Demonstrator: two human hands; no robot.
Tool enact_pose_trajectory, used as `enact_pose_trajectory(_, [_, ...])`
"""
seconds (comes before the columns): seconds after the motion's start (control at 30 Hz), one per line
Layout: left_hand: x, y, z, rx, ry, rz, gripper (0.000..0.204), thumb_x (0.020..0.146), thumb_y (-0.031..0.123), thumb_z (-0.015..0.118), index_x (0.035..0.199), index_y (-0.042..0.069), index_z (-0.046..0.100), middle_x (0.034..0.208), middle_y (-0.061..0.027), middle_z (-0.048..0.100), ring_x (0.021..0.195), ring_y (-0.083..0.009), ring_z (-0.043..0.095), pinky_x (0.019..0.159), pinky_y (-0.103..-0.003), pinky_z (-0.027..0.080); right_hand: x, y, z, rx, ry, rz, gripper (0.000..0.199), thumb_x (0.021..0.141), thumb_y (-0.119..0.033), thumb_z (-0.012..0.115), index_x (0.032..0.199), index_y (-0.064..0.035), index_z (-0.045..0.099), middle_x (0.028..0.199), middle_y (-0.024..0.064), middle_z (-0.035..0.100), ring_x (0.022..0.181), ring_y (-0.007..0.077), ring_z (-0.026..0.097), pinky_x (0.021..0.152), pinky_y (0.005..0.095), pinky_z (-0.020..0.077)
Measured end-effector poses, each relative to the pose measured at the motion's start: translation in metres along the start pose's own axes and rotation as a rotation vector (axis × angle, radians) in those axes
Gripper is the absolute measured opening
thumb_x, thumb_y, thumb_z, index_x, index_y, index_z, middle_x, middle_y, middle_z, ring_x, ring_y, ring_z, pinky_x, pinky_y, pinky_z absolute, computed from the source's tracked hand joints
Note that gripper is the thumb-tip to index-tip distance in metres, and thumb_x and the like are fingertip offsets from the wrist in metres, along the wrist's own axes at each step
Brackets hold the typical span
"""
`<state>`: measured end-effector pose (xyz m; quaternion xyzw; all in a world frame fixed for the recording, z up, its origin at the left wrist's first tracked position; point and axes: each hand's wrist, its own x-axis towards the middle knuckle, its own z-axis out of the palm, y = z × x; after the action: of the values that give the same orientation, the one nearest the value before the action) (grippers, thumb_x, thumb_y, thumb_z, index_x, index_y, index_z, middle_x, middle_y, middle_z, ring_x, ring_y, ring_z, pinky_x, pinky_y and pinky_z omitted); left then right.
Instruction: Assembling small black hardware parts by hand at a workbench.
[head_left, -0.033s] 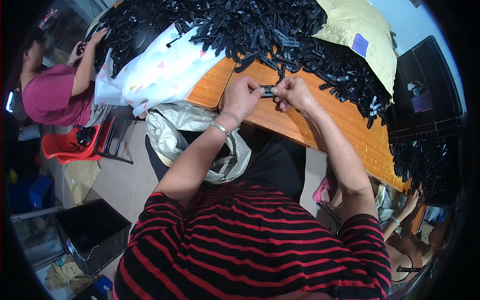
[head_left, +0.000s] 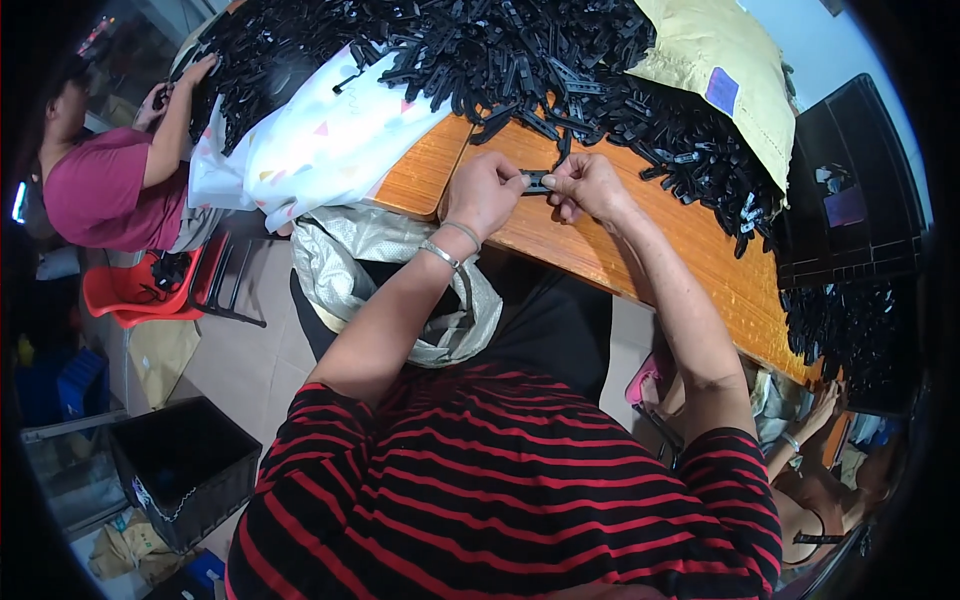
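Over the near edge of the table, both hands hold one small black plastic piece (head_left: 536, 182), flat and slotted, its exact kind unclear. My left hand (head_left: 482, 192) pinches its left end between thumb and fingers. On the other end, the thumb and fingertips of my right hand (head_left: 590, 186) are closed. A large heap of similar black plastic pieces (head_left: 500, 55) covers the table beyond my hands and trails off to the right. One loose black piece (head_left: 563, 148) lies just beyond my right fingertips.
A patterned white plastic sheet (head_left: 320, 140) lies at left on the wooden table (head_left: 700, 250). A woven sack (head_left: 350, 240) hangs below the edge; a yellowish sack (head_left: 710, 50) stands far right. Co-workers sit left (head_left: 115, 185) and lower right (head_left: 815, 490). A black crate (head_left: 185, 470) is on the floor.
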<state>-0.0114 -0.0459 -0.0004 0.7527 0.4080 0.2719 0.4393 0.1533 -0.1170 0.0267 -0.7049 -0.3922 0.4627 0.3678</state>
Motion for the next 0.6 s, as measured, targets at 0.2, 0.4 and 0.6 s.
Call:
enact_pose_trajectory(0.2, [0.000,-0.005,0.002,-0.072,0.119,0.198,0.014,0.079,0.014,0.069,0.078,0.001,0.063,0.076,-0.0054,0.061,0.065,-0.0142,0.059,0.058,-0.027,0.047,-0.009,0.008,-0.014,0.038,-0.076,-0.009,0.018,0.086,-0.014,0.065,0.078,-0.0017,0.056,0.064,0.0062,0.061,0.047,0.0097,0.056,0.042,0.0225,0.0460])
enact_pose_trajectory(0.4, [0.010,-0.001,-0.004,0.305,0.067,0.571,0.009,0.076,0.012,0.069,0.082,0.006,0.066,0.078,-0.0084,0.059,0.077,-0.0275,0.061,0.066,-0.036,0.048,-0.025,0.009,-0.014,-0.002,-0.122,0.025,0.017,0.087,-0.017,0.065,0.079,-0.0043,0.057,0.063,0.0025,0.061,0.045,0.0064,0.053,0.040,0.0187,0.0410])
enact_pose_trajectory(0.6, [0.011,0.000,-0.011,0.300,-0.133,0.410,0.008,0.078,0.012,0.066,0.083,0.007,0.069,0.081,-0.0102,0.060,0.080,-0.0288,0.059,0.071,-0.037,0.047,-0.025,0.011,-0.014,0.089,-0.067,-0.047,0.017,0.087,-0.018,0.065,0.080,-0.0051,0.057,0.064,0.0013,0.060,0.045,0.0058,0.053,0.041,0.0184,0.0408])
